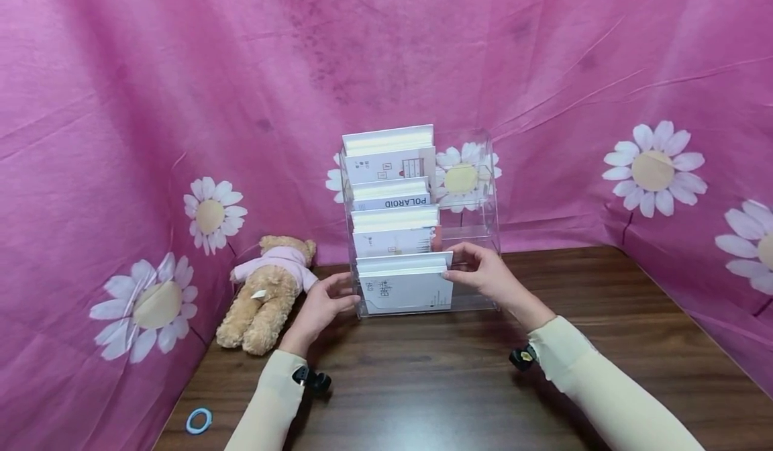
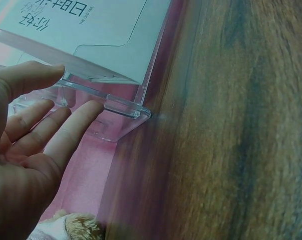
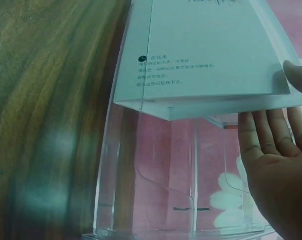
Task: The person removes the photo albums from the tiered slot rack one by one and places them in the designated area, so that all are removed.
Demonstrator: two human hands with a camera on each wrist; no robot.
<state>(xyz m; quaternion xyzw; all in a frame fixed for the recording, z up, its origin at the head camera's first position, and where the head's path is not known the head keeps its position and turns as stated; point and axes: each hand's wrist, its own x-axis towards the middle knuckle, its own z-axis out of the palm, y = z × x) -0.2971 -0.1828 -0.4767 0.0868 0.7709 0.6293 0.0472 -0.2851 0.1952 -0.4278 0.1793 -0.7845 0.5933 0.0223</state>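
Observation:
A clear acrylic tiered rack (image 1: 474, 300) stands on the table, with white albums upright in the left part of its tiers. My right hand (image 1: 486, 278) pinches the right edge of the front white photo album (image 1: 410, 293). In the right wrist view its thumb (image 3: 297, 75) lies on the cover, while the other fingers reach under the edge and their tips are hidden. At the rack's lower left side is my left hand (image 1: 322, 305), fingers spread and gently bent. The left wrist view shows its thumb and index finger (image 2: 75, 127) at the clear side wall, gripping nothing.
Behind the front album stand a white album (image 1: 392, 243), one marked POLAROID (image 1: 392, 203), and another white album (image 1: 386, 166) on top. A teddy bear (image 1: 260, 303) lies face down left of the rack. A blue ring (image 1: 198, 421) lies near the table's left edge.

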